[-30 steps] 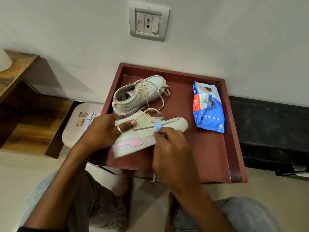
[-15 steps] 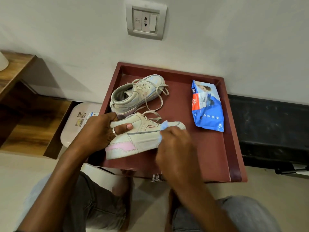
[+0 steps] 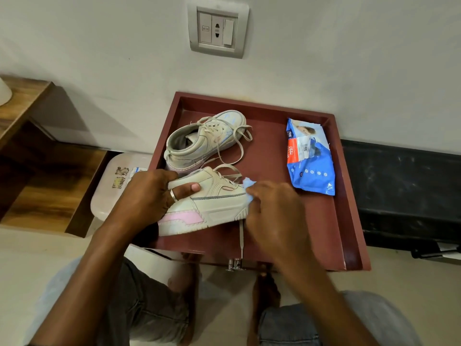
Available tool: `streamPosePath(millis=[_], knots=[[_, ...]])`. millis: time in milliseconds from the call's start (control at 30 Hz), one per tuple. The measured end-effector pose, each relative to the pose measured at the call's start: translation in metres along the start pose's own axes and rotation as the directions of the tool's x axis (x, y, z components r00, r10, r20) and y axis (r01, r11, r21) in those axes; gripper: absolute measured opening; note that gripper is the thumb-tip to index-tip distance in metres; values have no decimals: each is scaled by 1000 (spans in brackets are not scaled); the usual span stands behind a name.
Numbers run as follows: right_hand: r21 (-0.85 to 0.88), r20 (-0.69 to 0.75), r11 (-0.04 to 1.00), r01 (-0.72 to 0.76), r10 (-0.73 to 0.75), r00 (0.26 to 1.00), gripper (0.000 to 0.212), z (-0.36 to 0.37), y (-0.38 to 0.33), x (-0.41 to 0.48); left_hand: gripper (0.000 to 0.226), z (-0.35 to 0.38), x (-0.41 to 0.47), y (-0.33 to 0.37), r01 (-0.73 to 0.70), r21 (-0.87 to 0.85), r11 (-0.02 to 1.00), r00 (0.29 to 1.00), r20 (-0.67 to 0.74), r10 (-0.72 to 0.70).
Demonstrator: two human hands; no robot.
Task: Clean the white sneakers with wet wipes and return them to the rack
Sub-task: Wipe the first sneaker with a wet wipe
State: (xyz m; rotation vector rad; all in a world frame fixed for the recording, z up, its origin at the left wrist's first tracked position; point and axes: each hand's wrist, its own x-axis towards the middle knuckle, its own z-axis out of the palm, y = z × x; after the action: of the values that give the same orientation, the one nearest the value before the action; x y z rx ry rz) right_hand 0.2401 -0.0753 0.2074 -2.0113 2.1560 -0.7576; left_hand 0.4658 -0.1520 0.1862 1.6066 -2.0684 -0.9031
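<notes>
Two off-white sneakers on maroon lipped table [image 3: 287, 236]. Near sneaker [image 3: 214, 203]: smooth upper, pink heel panel, ridged chunky sole. Left hand [image 3: 147, 196] grip wrapped round heel, right hand [image 3: 272, 216] grip pinching crumpled pale-blue wipe [image 3: 248, 183] at toe. Far sneaker [image 3: 199, 143] loose-laced. Crinkly blue wipes pack [image 3: 311, 168], "297" on orange label.

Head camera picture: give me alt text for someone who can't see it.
A person's left hand grips the heel of a white sneaker with a pink sole patch, while the right hand presses a blue wet wipe to its toe. A second sneaker and a blue wet wipes pack lie beyond on the dark red rimmed tabletop.
</notes>
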Motion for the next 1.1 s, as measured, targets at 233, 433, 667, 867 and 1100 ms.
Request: streamPosePath(millis=[233, 433, 667, 867, 1100], knots=[[-28, 4, 989, -145, 145, 989, 19, 2, 48, 24, 53, 1, 0, -4, -26, 14, 1000, 999, -26, 26], [-68, -17, 995, -78, 77, 997, 31, 2, 20, 7, 61, 3, 3, -7, -55, 41, 998, 998, -36, 56], [-63, 60, 994, 86, -82, 995, 39, 7, 3, -5, 17, 2, -2, 2, -210, 25, 977, 974, -82, 212], [-34, 106, 994, -99, 102, 989, 28, 3, 30, 21, 49, 7, 3, -6, -299, 80, 951, 944, -119, 306], [-62, 302, 996, -66, 82, 950, 23, -10, 42, 10, 57, 8, 3, -5, -367, 81, 927, 924, -80, 373]])
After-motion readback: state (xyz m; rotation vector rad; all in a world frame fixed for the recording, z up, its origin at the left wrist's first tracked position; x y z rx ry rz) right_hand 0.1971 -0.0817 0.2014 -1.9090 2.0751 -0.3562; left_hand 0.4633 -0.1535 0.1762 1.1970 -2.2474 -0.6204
